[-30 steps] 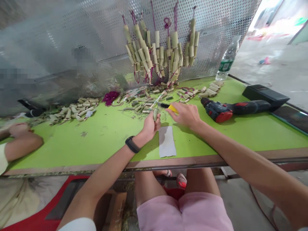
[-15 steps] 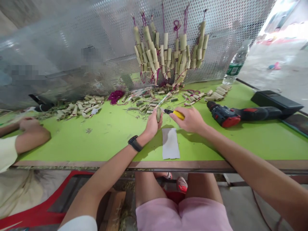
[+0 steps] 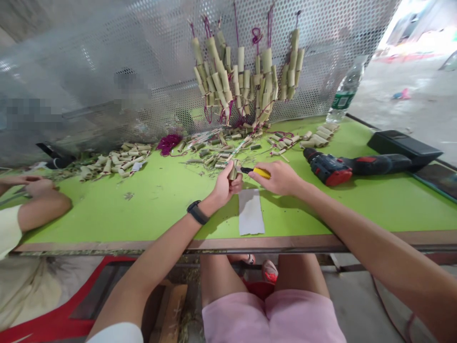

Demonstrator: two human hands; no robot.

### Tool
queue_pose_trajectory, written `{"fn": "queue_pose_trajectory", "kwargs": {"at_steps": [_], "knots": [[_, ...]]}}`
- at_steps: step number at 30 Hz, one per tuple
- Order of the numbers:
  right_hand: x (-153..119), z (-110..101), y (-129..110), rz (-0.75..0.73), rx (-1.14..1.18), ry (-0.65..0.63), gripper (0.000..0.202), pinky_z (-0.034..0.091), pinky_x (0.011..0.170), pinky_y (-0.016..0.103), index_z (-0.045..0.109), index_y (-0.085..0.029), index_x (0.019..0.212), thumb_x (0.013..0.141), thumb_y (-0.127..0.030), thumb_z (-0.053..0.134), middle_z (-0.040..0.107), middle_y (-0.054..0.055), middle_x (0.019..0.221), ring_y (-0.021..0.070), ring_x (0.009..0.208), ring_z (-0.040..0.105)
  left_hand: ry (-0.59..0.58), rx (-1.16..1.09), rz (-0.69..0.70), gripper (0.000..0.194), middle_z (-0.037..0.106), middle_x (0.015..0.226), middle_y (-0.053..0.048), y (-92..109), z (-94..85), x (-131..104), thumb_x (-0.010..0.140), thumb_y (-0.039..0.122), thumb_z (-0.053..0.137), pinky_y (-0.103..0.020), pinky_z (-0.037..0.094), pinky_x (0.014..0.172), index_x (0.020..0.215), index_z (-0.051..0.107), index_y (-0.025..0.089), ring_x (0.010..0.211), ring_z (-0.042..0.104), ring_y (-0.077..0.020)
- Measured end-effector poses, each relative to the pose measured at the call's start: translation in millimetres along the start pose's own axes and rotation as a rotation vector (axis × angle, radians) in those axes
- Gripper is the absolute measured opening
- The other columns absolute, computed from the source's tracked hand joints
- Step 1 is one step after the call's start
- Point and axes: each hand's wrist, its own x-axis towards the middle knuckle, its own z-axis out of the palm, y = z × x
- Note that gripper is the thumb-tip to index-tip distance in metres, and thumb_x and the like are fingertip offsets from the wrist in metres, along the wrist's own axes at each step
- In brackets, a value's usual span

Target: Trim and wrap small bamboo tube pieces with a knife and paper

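My left hand (image 3: 224, 186), with a black watch on its wrist, is closed around a short bamboo piece (image 3: 234, 170) over the green table (image 3: 171, 200). Just to its right, my right hand (image 3: 280, 178) grips a yellow and black knife (image 3: 260, 172), its tip pointing left at the bamboo piece and close to it. Whether the blade touches the bamboo is too small to tell. A white paper strip (image 3: 251, 212) lies on the table below my hands. Cut bamboo pieces (image 3: 214, 155) and shavings are scattered just beyond them.
Bamboo strings (image 3: 266, 81) hang on the perforated metal panel (image 3: 164, 62). A cordless drill (image 3: 330, 169), black box (image 3: 403, 145) and water bottle (image 3: 345, 90) stand or lie at right. At left are purple string (image 3: 169, 144), a bamboo pile (image 3: 117, 159) and another person's arm (image 3: 44, 205).
The bamboo piece in my left hand has turned, and my left fingers have shifted around it. The view has moved slightly. At far left, the other person's hands have shifted.
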Motion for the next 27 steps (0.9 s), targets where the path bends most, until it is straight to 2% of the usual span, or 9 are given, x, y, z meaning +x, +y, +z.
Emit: {"fn": "queue_pose_trajectory", "kwargs": {"at_steps": [3,7,12,18,24,27], "knots": [[-0.6,0.4,0.0,-0.027,0.002,-0.017,0.047,0.026,0.063,0.034,0.063,-0.022,0.080,0.104,-0.059,0.047,0.059,0.003,0.066,0.0167,0.059,0.044,0.037,-0.036,-0.012,0.059,0.023,0.048,0.010,2.3,4.8,-1.9,0.121,0.048,0.030,-0.017,0.016,0.039,0.075,0.055,0.020,0.037,0.016,-0.0078],[-1.0,1.1,-1.0,-0.049,0.018,-0.045,0.048,0.026,0.063,0.034,0.063,-0.023,0.079,0.104,-0.060,0.047,0.058,0.002,0.065,0.0168,0.059,0.043,0.116,-0.009,-0.017,0.058,0.022,0.049,0.010,3.9,8.9,-3.2,0.121,0.049,0.033,-0.017,0.014,0.041,0.075,0.053,0.020,0.038,0.017,-0.0077],[-0.9,0.9,-1.5,-0.061,0.043,-0.060,0.047,0.025,0.062,0.034,0.058,-0.023,0.076,0.105,-0.059,0.047,0.054,0.001,0.062,0.0157,0.057,0.041,0.145,0.018,-0.016,0.052,0.023,0.049,0.010,2.2,8.8,-2.0,0.121,0.045,0.035,-0.018,0.013,0.042,0.079,0.055,0.021,0.038,0.016,-0.0080],[-1.5,2.6,-1.4,-0.091,0.104,-0.120,0.046,0.026,0.062,0.033,0.054,-0.023,0.074,0.106,-0.055,0.044,0.050,-0.001,0.060,0.0150,0.057,0.040,0.103,0.028,0.012,0.052,0.024,0.051,0.011,-2.8,4.3,1.0,0.114,0.061,0.052,-0.019,0.012,0.042,0.079,0.053,0.022,0.038,0.017,-0.0072],[-0.4,1.2,1.3,-0.024,0.062,-0.101,0.050,0.025,0.062,0.034,0.057,-0.023,0.074,0.106,-0.058,0.045,0.054,0.000,0.061,0.0150,0.056,0.041,0.084,0.035,0.049,0.048,0.025,0.048,0.011,-6.4,1.5,1.2,0.119,0.050,0.042,-0.019,0.015,0.042,0.082,0.054,0.022,0.038,0.018,-0.0079],[0.3,-0.7,2.9,0.026,-0.006,-0.077,0.051,0.026,0.061,0.034,0.061,-0.022,0.075,0.106,-0.059,0.044,0.058,0.002,0.063,0.0155,0.055,0.041,0.083,0.034,0.035,0.051,0.024,0.048,0.011,-8.2,2.6,1.7,0.120,0.046,0.038,-0.018,0.014,0.041,0.076,0.048,0.022,0.037,0.016,-0.0076]]}}
